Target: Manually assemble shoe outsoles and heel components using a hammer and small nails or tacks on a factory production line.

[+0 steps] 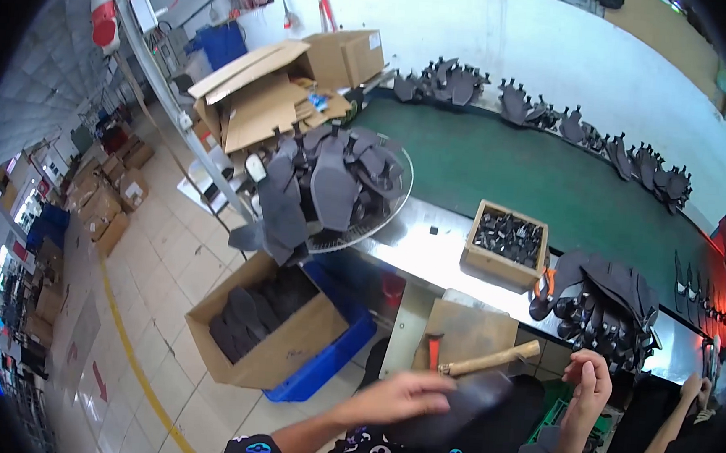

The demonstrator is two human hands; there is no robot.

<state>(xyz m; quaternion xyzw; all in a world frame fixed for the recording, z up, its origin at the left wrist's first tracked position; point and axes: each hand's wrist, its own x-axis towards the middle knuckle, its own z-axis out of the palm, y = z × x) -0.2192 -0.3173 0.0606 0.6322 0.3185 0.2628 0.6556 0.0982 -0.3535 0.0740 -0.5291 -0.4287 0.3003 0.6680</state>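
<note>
My left hand (408, 395) is closed on the edge of a dark shoe sole (472, 407), which is smeared by motion above my lap. My right hand (589, 392) is raised at the right, apart from the sole, its fingers curled in; whatever they hold, if anything, is hidden. Just beyond the sole, a hammer (493, 358) with a wooden handle and a red head lies on a brown board (467, 325). Past my right hand, a pile of dark soles with black straps (606, 298) rests on the metal table edge, beside orange-handled pliers (547, 283).
A wooden box of small black parts (509, 238) stands on the table by the green conveyor belt (460, 162). A round wire basket (380, 228) heaped with soles is at left, above a carton (286, 356) of soles in a blue crate (346, 343). Another person's hands (695, 391) work at far right.
</note>
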